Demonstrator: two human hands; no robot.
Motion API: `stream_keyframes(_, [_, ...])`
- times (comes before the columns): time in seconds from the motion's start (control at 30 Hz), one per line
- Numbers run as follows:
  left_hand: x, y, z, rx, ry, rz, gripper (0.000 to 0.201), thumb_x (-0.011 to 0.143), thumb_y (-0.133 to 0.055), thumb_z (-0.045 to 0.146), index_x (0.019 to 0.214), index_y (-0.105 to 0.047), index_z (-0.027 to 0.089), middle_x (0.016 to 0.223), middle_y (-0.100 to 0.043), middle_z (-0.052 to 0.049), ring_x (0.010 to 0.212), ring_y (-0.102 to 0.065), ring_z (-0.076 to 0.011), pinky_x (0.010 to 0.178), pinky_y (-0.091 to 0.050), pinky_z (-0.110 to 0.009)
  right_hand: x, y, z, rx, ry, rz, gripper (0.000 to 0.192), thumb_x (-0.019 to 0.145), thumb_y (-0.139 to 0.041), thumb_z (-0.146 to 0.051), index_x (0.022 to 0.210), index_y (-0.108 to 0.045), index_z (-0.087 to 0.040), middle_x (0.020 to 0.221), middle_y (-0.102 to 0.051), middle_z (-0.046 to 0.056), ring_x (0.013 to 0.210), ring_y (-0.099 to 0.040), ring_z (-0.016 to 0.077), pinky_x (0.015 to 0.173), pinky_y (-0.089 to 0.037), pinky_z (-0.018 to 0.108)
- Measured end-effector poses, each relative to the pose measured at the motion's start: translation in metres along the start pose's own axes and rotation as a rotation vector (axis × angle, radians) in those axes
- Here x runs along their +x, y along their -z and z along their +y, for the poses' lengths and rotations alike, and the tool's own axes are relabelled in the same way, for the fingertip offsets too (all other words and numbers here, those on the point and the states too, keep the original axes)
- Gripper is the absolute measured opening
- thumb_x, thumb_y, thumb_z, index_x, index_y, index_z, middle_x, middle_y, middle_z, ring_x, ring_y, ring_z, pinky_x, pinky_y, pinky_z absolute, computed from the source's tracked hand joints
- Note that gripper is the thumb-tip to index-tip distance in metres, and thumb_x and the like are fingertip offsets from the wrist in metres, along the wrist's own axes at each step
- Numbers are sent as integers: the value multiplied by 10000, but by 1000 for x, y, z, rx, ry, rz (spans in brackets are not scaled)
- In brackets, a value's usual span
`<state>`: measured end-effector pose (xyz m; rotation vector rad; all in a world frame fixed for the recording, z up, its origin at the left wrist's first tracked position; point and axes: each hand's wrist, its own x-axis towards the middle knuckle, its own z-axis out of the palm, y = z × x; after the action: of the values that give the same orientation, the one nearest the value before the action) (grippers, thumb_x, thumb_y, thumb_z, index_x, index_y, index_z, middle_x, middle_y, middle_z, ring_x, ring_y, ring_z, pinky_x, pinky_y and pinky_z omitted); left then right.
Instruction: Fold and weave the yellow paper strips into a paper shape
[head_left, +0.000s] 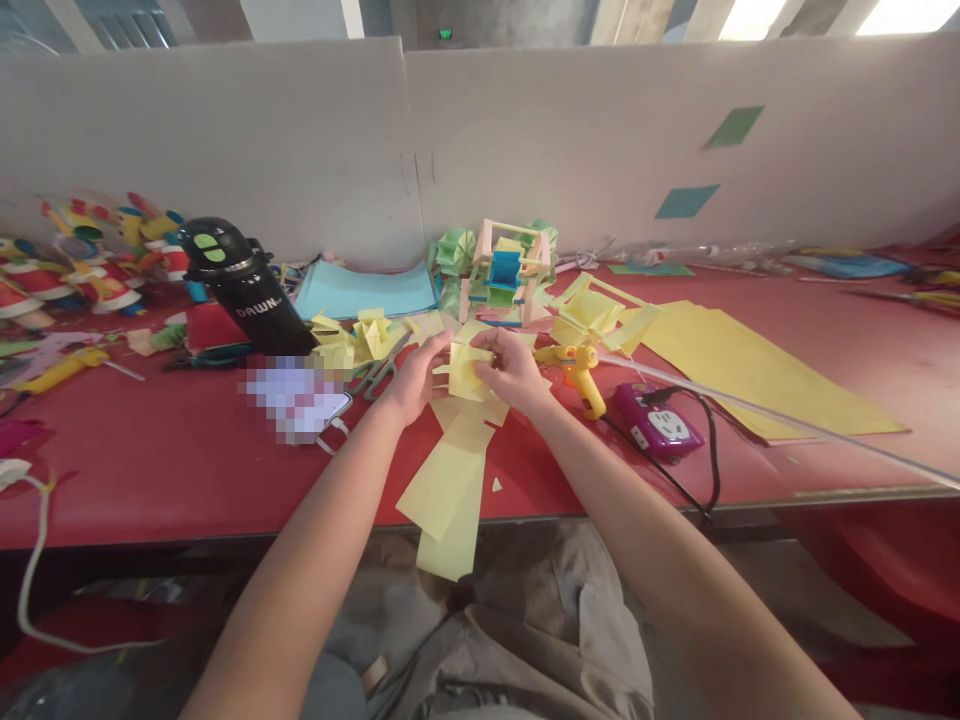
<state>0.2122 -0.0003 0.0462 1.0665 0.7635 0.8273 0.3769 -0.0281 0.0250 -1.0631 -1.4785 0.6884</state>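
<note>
Between my hands, over the red table, is a small piece of yellow paper (466, 372) that looks folded. My right hand (517, 368) pinches its right side, with the thumb lying over its face. At its left edge my left hand (415, 382) grips it between thumb and fingers; some fingertips are hidden behind the paper. Below them lie long yellow paper strips (446, 480), one hanging past the table's front edge. Grey-handled scissors (375, 375) rest beside my left hand. Just right of my right hand is a yellow glue gun (577, 375).
A paper-and-stick model (506, 268) stands at the back, near folded yellow pieces (371, 335). To the left are a black bottle (247, 290) and a phone (300, 400). A purple power socket (660, 422), its cable and yellow sheets (757, 370) lie right. A partition (600, 150) rises behind.
</note>
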Motion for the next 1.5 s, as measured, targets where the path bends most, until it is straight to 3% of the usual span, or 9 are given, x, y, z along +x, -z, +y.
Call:
stream_keyframes(0.17, [-1, 5, 3, 166, -15, 62, 355, 688, -711, 404, 966, -732, 186, 889, -720, -61, 782, -649, -193, 649, -485, -263, -2, 1, 0, -133, 114, -49, 291, 696, -557, -179, 987, -578, -185, 958, -656, 45, 861, -616, 188, 729, -454, 321])
stream_keyframes(0.27, [-1, 7, 4, 216, -46, 77, 335, 666, -638, 276, 971, -747, 191, 895, -728, -55, 788, -646, -197, 650, -483, -265, -3, 1, 2, -218, 163, -23, 287, 725, -569, -183, 1011, -577, -197, 1004, -648, 49, 877, -592, 187, 760, -458, 337])
stream_keyframes(0.4, [1, 6, 1, 241, -122, 135, 369, 619, -620, 192, 963, -753, 184, 901, -733, -49, 785, -642, -191, 643, -470, -259, -2, 0, 6, -332, 180, 166, 286, 740, -661, -257, 991, -528, -218, 1005, -602, 47, 816, -546, 174, 725, -460, 336])
stream_keyframes(0.57, [1, 2, -4, 248, -198, 131, 462, 612, -774, 232, 1070, -728, 200, 1120, -715, -87, 938, -654, -217, 740, -495, -282, -1, 2, 6, -423, 185, 335, 252, 763, -701, -350, 814, -485, -228, 855, -537, 17, 712, -487, 155, 673, -451, 322])
stream_keyframes(0.73, [3, 1, -10, 223, -209, 141, 425, 615, -788, 245, 1034, -742, 187, 1069, -730, -99, 928, -671, -237, 740, -516, -298, -3, 1, 1, -424, 197, 219, 150, 803, -655, -300, 728, -561, -210, 788, -549, 21, 704, -510, 159, 670, -453, 316])
stream_keyframes(0.9, [5, -1, -12, 234, -254, 158, 304, 676, -721, 261, 968, -749, 178, 900, -737, -56, 727, -655, -180, 637, -500, -267, -4, -2, 0, -407, 202, 167, 32, 798, -613, -233, 782, -607, -206, 808, -586, 30, 711, -540, 163, 683, -472, 320])
stream_keyframes(1.17, [4, -3, -12, 266, -237, 187, 264, 673, -775, 390, 828, -730, 180, 795, -704, -32, 722, -624, -162, 660, -483, -255, -4, -2, 0, -367, 205, 145, 83, 853, -585, -260, 834, -653, -215, 816, -630, 33, 740, -563, 173, 714, -491, 335])
stream_keyframes(1.33, [4, -4, -13, 253, -210, 158, 315, 701, -750, 394, 938, -745, 185, 895, -724, -57, 754, -648, -183, 667, -515, -278, -5, -3, -1, -368, 188, 110, 132, 871, -577, -276, 880, -696, -221, 842, -649, 43, 756, -580, 178, 713, -494, 334])
stream_keyframes(1.5, [2, -7, -11, 250, -229, 167, 369, 723, -738, 388, 1048, -740, 215, 833, -701, -41, 766, -649, -187, 671, -545, -291, -5, -2, -1, -372, 200, 125, 143, 865, -569, -258, 876, -705, -215, 823, -637, 43, 740, -575, 174, 701, -491, 329])
